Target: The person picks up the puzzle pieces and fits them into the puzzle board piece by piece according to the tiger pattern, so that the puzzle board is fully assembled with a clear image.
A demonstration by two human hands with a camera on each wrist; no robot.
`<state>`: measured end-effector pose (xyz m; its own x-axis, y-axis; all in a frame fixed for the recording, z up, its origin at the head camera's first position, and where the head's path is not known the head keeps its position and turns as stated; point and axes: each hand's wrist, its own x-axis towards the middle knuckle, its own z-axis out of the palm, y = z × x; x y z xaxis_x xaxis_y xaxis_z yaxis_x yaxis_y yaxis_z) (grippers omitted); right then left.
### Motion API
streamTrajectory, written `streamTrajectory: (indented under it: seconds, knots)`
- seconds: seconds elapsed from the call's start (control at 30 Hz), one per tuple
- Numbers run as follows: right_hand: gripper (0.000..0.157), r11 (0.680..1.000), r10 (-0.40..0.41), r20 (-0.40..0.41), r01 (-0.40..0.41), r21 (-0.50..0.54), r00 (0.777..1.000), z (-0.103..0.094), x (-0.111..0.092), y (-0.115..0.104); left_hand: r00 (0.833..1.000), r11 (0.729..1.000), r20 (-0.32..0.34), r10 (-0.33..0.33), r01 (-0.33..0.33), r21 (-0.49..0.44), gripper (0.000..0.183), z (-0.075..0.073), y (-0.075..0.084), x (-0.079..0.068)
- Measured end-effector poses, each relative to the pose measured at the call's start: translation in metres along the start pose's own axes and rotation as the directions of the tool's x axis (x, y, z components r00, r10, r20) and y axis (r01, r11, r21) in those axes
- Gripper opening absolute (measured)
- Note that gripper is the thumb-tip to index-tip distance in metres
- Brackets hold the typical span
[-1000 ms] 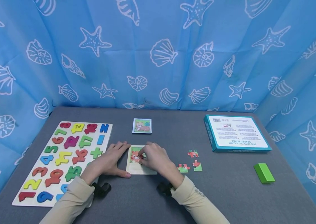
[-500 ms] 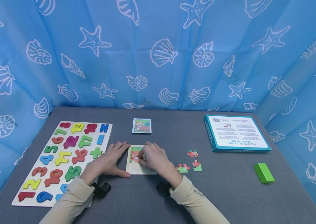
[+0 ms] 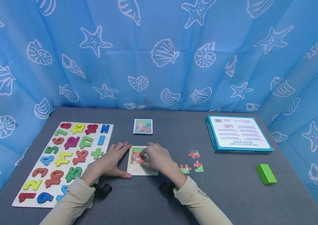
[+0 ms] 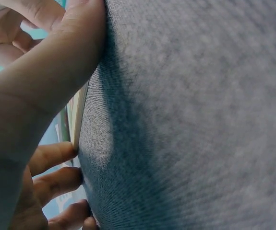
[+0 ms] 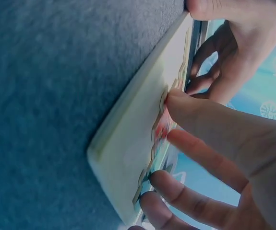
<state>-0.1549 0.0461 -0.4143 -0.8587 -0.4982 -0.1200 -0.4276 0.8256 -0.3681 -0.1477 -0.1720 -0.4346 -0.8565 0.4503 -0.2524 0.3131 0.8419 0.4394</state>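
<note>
At the centre of the frame, a square, pale wooden puzzle tray is lying on the grey table, orange-and-green tiger pieces showing in its upper part. The left hand is touching its left edge, thumb and fingers spread, grasping nothing. The right hand is resting its unclenched, separated fingertips on those pieces. Three red-and-green jigsaw pieces are lying right of centre.

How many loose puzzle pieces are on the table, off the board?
3: an upper piece, a lower left piece and a lower right piece, all right of the right hand, which may hide more.
</note>
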Motion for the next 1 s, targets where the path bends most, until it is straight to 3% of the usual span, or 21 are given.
streamTrajectory:
  seconds: [0.17, 0.57, 1.0]
  knots:
    - [0.034, 1.0, 0.02, 0.0, -0.02, 0.009, 1.0, -0.003, -0.002, 0.003, 1.0, 1.0, 0.02, -0.018, 0.018, -0.006, 0.116, 0.0, 0.0, 0.001]
    - [0.026, 0.998, 0.052, 0.04, -0.053, 0.023, 0.998, -0.005, -0.004, 0.0, 1.0, 1.0, 0.021, -0.009, 0.009, -0.017, 0.116, -0.002, 0.0, 0.0]
    - [0.036, 1.0, 0.018, -0.008, -0.018, 0.011, 1.0, -0.012, -0.011, 0.012, 1.0, 1.0, 0.028, -0.011, 0.012, -0.017, 0.116, -0.002, 0.0, 0.0]
